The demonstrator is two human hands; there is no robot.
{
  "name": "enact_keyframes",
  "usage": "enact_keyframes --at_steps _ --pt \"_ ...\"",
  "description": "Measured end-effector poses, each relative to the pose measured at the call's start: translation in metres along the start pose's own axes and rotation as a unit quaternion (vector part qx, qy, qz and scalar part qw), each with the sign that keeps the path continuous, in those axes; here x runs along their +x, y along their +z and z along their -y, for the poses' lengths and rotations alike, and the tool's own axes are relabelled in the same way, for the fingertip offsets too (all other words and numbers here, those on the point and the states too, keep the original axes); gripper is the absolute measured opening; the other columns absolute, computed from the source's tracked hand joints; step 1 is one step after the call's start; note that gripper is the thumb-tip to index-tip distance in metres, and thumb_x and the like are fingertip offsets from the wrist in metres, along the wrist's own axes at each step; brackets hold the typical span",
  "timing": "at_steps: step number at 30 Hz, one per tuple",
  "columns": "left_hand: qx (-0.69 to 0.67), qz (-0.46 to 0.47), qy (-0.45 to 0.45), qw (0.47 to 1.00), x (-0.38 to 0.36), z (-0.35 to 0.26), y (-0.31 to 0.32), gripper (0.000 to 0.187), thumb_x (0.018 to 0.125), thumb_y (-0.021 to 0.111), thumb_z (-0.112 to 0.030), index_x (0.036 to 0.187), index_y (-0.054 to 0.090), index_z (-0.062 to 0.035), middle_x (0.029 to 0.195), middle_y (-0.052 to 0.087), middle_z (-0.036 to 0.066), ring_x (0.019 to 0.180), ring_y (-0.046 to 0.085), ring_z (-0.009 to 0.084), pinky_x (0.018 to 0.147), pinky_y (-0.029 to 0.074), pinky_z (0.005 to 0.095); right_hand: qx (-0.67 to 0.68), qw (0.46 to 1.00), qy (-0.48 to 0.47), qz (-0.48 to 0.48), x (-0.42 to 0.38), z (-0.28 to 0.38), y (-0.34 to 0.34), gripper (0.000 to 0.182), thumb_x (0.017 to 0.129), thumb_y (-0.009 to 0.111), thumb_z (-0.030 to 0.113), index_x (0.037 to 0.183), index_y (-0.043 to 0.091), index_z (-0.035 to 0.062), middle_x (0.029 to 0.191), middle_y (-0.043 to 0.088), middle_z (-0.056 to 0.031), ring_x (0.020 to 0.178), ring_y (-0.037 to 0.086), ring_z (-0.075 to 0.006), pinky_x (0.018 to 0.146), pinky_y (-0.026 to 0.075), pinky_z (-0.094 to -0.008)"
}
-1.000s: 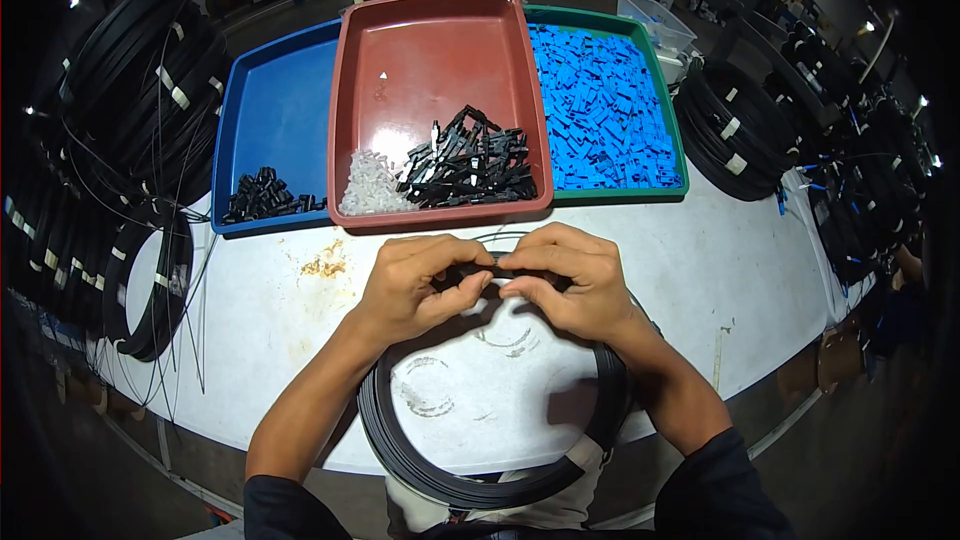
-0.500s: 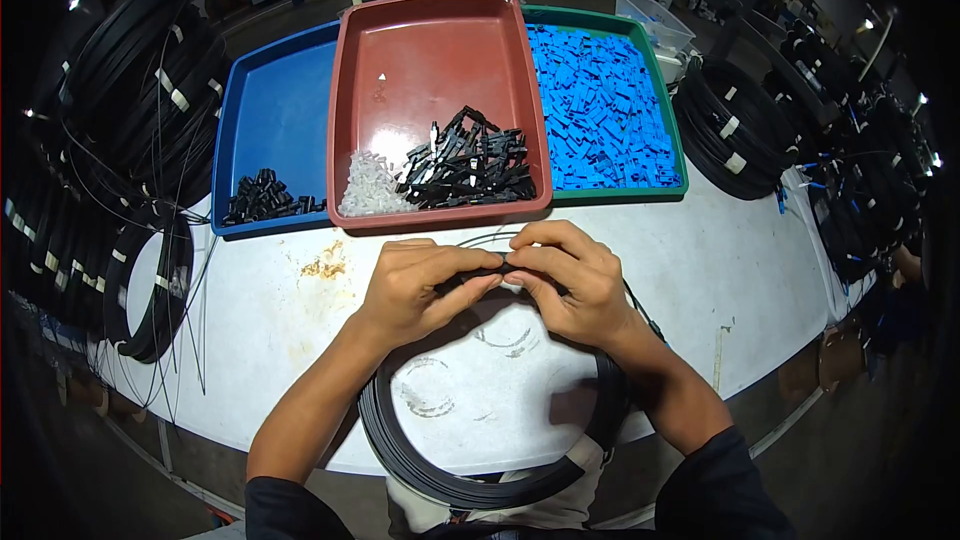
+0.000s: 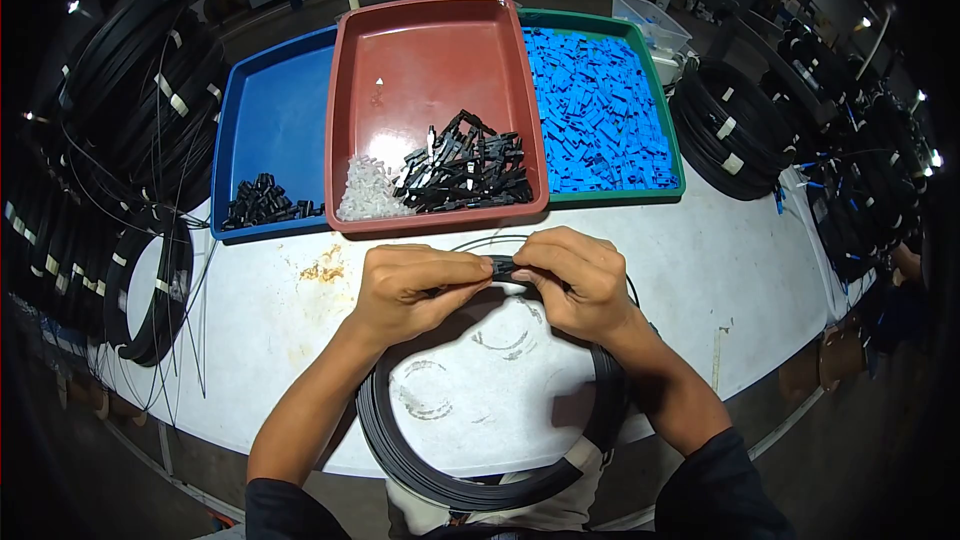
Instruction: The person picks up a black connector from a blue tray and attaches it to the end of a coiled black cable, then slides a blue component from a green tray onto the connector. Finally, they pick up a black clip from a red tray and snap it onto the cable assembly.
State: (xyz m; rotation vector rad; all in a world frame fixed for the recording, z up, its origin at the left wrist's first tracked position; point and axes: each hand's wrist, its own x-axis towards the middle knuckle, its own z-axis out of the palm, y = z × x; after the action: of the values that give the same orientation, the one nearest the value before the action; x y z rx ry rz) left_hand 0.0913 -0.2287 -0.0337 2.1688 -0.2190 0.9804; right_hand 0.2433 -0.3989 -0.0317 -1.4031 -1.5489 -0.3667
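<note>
My left hand [image 3: 415,285] and my right hand [image 3: 580,280] face each other above the far side of a coil of black cable [image 3: 470,492]. Between their pinched fingertips is a small black connector [image 3: 503,266], each hand closed on one end of it. Fingers hide most of its length. A thin black cable [image 3: 490,240] loops behind the fingers and comes down past my right hand. The coil rests at the table's front edge, partly over my lap, with a pale band on its lower right.
Beyond my hands stand a blue tray [image 3: 275,65] with black pieces, a red tray [image 3: 430,55] with clear and black pieces, and a green tray [image 3: 672,145] full of blue pieces. Black cable coils [image 3: 130,80] stack at left; another coil [image 3: 735,130] leans at right.
My fingertips have moved slightly apart, so more of the black connector shows between them. My right hand has shifted a little; the trays and coil stay nearly the same.
</note>
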Motion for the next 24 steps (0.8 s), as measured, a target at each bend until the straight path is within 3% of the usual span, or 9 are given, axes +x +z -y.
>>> enact_keyframes --at_steps 5,8,10,11,13,17,19,22,24 --pt "0.013 0.025 0.049 0.998 0.0006 0.0013 -0.0014 0.019 0.073 0.080 0.005 0.091 0.080 -0.0016 0.090 0.079 0.012 0.076 0.077 0.0223 0.070 0.059 0.0284 0.029 0.998 0.028 0.046 -0.0009 -0.0029 -0.0031 0.019 0.073 0.078 -0.003 0.090 0.069 0.0010 0.083 0.068 -0.0118 0.070 0.069 -0.0277 0.061 0.054 -0.0357" --pt "0.021 0.037 0.047 0.998 -0.0007 0.0001 -0.0022 0.018 0.073 0.081 0.005 0.090 0.080 -0.0014 0.089 0.079 0.013 0.074 0.077 0.0219 0.068 0.059 0.0284 0.046 0.999 0.014 0.022 0.0055 0.0004 -0.0044 0.020 0.073 0.079 -0.001 0.090 0.070 0.0012 0.085 0.069 -0.0109 0.070 0.070 -0.0273 0.061 0.055 -0.0353" --pt "0.004 0.007 -0.041 0.999 -0.0041 0.0009 -0.0032 0.018 0.075 0.081 0.001 0.093 0.080 -0.0037 0.092 0.079 0.012 0.076 0.077 0.0217 0.067 0.060 0.0289 0.037 0.999 0.005 0.017 0.0072 0.0024 -0.0032 0.020 0.072 0.080 0.000 0.089 0.070 0.0015 0.086 0.070 -0.0108 0.071 0.070 -0.0273 0.061 0.055 -0.0352" --pt "0.004 0.007 -0.040 0.999 -0.0038 0.0009 -0.0031 0.018 0.075 0.081 0.001 0.093 0.080 -0.0037 0.092 0.079 0.012 0.076 0.077 0.0217 0.067 0.060 0.0289 0.027 1.000 -0.004 0.011 0.0079 0.0026 -0.0029 0.020 0.072 0.080 0.000 0.089 0.070 0.0018 0.086 0.070 -0.0107 0.071 0.070 -0.0273 0.061 0.056 -0.0350" --pt "-0.009 0.037 -0.003 0.999 -0.0030 0.0007 -0.0023 0.019 0.075 0.082 0.001 0.093 0.080 -0.0038 0.092 0.079 0.011 0.076 0.077 0.0219 0.066 0.060 0.0291 0.004 0.999 -0.046 -0.002 0.0011 -0.0045 0.0032 0.019 0.071 0.081 0.001 0.088 0.071 0.0023 0.085 0.070 -0.0105 0.070 0.070 -0.0273 0.060 0.056 -0.0348" --pt "0.009 0.024 0.054 0.998 -0.0010 0.0011 -0.0007 0.019 0.073 0.084 0.004 0.091 0.080 -0.0013 0.088 0.079 0.013 0.072 0.076 0.0218 0.063 0.059 0.0287 -0.002 1.000 -0.016 0.015 0.0006 0.0004 0.0010 0.019 0.071 0.081 0.002 0.087 0.071 0.0031 0.083 0.070 -0.0100 0.068 0.070 -0.0270 0.058 0.055 -0.0343" --pt "0.034 0.036 0.078 0.996 -0.0032 0.0022 -0.0006 0.023 0.074 0.081 0.002 0.095 0.080 -0.0038 0.093 0.079 0.011 0.079 0.077 0.0221 0.068 0.061 0.0302 -0.001 1.000 -0.004 0.027 0.0007 0.0012 -0.0009 0.019 0.071 0.081 0.002 0.087 0.071 0.0034 0.083 0.070 -0.0099 0.067 0.070 -0.0268 0.057 0.054 -0.0341" --pt "0.042 0.042 0.071 0.996 -0.0028 0.0006 -0.0011 0.023 0.073 0.082 0.002 0.095 0.080 -0.0039 0.093 0.079 0.011 0.079 0.077 0.0225 0.069 0.062 0.0309 0.016 0.998 0.023 0.058 0.0025 -0.0001 -0.0015 0.018 0.071 0.081 0.002 0.086 0.071 0.0037 0.082 0.071 -0.0099 0.067 0.070 -0.0266 0.057 0.054 -0.0341" --pt "0.028 0.037 0.042 0.998 -0.0030 0.0006 -0.0012 0.023 0.073 0.082 0.002 0.095 0.080 -0.0040 0.093 0.079 0.011 0.079 0.077 0.0227 0.070 0.062 0.0310 0.025 1.000 0.006 0.015 0.0047 0.0002 0.0006 0.017 0.072 0.080 0.002 0.086 0.071 0.0036 0.081 0.070 -0.0094 0.066 0.069 -0.0267 0.056 0.054 -0.0343"
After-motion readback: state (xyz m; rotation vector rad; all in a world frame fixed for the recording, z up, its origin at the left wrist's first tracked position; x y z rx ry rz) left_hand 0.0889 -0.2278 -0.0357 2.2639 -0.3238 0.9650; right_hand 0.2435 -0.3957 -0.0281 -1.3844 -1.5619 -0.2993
